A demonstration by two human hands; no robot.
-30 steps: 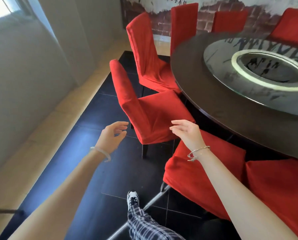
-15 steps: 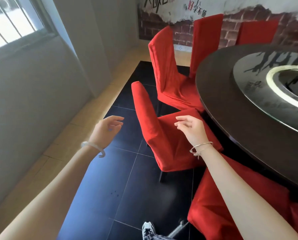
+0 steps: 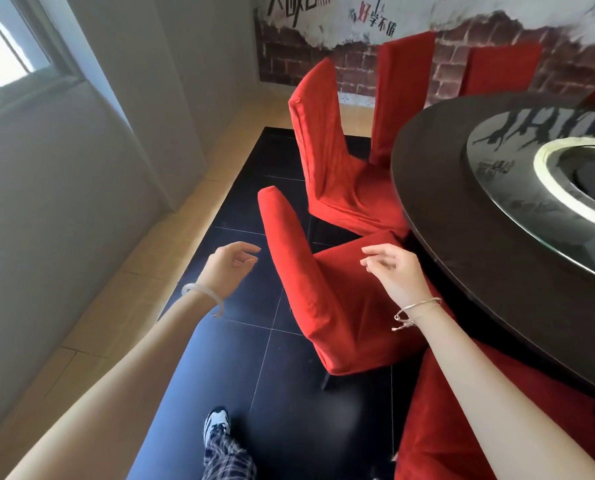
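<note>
- Red chair, draped in a cloth cover, stood on the black tiled floor. Its seat was close against the rim of the round dark worktop, and its tall back was turned toward the left of the view.
- The left hand hovered just left of the chair's back, fingers loosely curved and released, grasping nothing. A narrow strip of floor showed between its fingertips and the cloth.
- The right hand hung over the seat, fingers relaxed and slightly bent, also holding nothing. Whether it brushed the cover could not be told.
- A pale bangle circled the left wrist, and a thin silver bracelet circled the right.
- A second red chair stood just beyond the first, also at the worktop's rim.
- Another red-covered seat lay at the lower right, under the right forearm.
- A glass turntable with a pale ring sat on the worktop.
- A sneaker and a checked trouser leg showed low on the floor.
- A brick-patterned wall closed the far side.
</note>
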